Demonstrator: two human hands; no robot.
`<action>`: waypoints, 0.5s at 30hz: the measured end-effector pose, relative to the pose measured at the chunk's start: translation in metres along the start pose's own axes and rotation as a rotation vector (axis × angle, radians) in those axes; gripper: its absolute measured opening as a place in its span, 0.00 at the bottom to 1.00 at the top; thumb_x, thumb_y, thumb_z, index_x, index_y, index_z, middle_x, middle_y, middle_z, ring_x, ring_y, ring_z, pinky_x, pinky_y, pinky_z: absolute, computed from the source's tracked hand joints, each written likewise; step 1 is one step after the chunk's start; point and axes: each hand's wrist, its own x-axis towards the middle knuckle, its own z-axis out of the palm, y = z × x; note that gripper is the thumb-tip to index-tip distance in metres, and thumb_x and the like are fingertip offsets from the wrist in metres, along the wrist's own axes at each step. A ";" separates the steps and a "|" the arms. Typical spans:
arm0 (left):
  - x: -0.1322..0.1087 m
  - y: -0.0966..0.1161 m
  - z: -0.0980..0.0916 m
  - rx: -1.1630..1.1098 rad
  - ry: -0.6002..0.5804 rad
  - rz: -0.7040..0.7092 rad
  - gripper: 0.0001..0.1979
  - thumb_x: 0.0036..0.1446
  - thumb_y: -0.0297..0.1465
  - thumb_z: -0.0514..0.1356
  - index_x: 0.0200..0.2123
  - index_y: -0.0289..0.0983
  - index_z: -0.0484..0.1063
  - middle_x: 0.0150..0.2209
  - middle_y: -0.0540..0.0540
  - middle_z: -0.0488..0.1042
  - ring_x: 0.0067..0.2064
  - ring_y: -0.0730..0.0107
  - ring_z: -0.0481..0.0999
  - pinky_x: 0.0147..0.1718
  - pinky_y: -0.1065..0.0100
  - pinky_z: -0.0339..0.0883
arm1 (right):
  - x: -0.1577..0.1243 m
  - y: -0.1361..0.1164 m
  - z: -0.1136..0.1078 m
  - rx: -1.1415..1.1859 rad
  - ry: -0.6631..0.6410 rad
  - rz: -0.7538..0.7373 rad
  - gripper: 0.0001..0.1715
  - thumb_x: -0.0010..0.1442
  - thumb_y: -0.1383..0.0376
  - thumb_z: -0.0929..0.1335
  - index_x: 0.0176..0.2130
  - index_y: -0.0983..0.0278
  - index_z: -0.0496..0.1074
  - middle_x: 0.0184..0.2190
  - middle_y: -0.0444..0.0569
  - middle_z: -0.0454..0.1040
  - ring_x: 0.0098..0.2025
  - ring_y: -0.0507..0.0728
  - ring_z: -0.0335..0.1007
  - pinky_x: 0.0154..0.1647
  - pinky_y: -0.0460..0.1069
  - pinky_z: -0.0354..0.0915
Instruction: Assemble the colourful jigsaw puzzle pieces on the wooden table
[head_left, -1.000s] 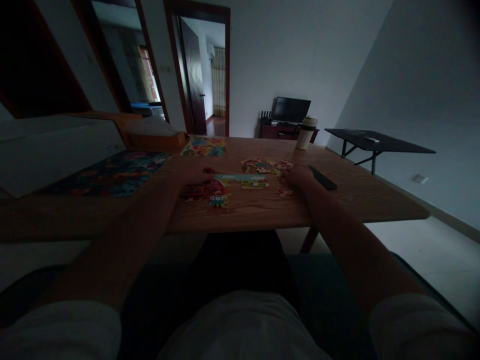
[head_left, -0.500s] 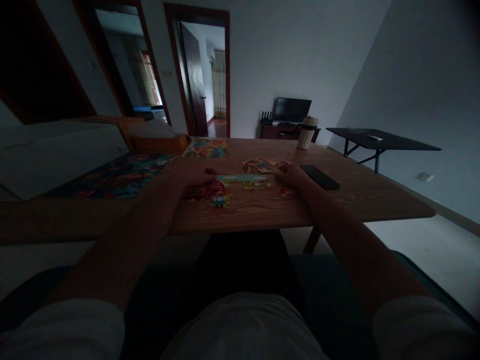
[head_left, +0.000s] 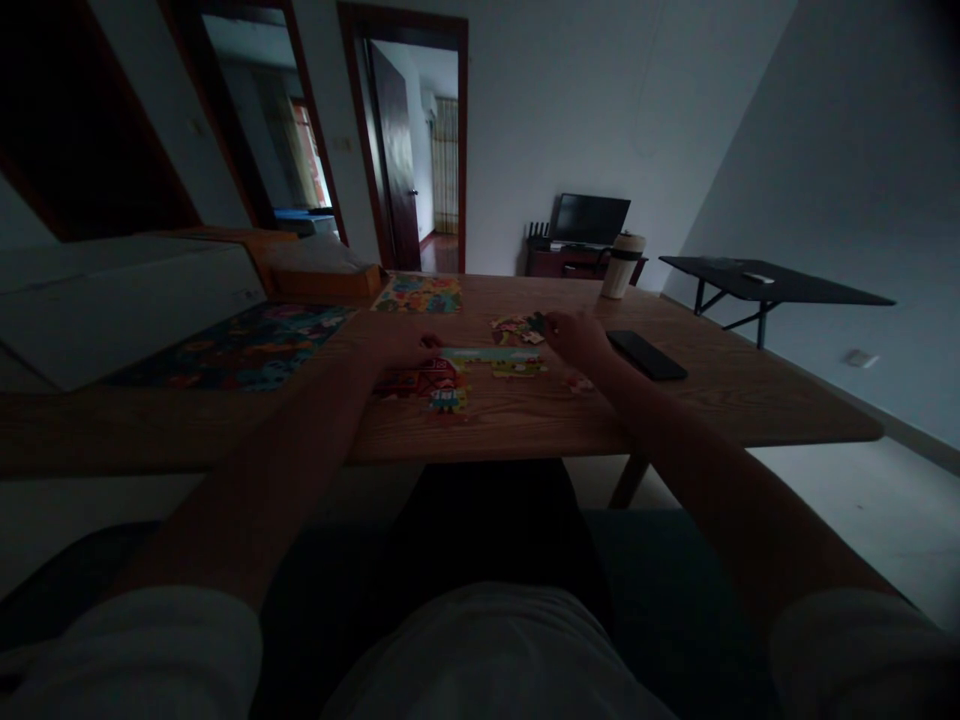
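A partly joined jigsaw puzzle point(head_left: 487, 357) lies on the wooden table in front of me, with a blue-green strip along its far edge and a red barn part at the left. My left hand point(head_left: 405, 347) rests at its upper left corner, fingers loosely bent and apart, holding nothing that I can see. Pinched in the fingertips of my right hand point(head_left: 576, 335) is a dark green puzzle piece point(head_left: 537, 322), raised over a pile of loose puzzle pieces point(head_left: 514, 328). Another loose reddish piece point(head_left: 579, 384) lies beneath my right wrist.
A black phone point(head_left: 646, 355) lies right of my right hand, and a lidded cup point(head_left: 622, 268) stands behind it. Toward the back left are a colourful picture sheet point(head_left: 420, 293), a larger dark one point(head_left: 255, 345) and an orange box point(head_left: 322, 282). The wooden table's point(head_left: 780, 425) front edge is near me.
My right hand has moved slightly up and left over the loose pile, and a dark green piece now shows in its fingers. The left hand stays at the puzzle's corner. The view has shifted slightly.
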 end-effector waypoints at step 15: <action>-0.010 0.060 0.023 0.068 0.018 0.265 0.24 0.70 0.48 0.58 0.58 0.41 0.82 0.57 0.41 0.80 0.58 0.52 0.76 0.60 0.59 0.63 | -0.019 -0.045 0.014 0.478 -0.089 -0.316 0.18 0.65 0.66 0.71 0.53 0.60 0.83 0.55 0.52 0.82 0.57 0.61 0.78 0.62 0.54 0.67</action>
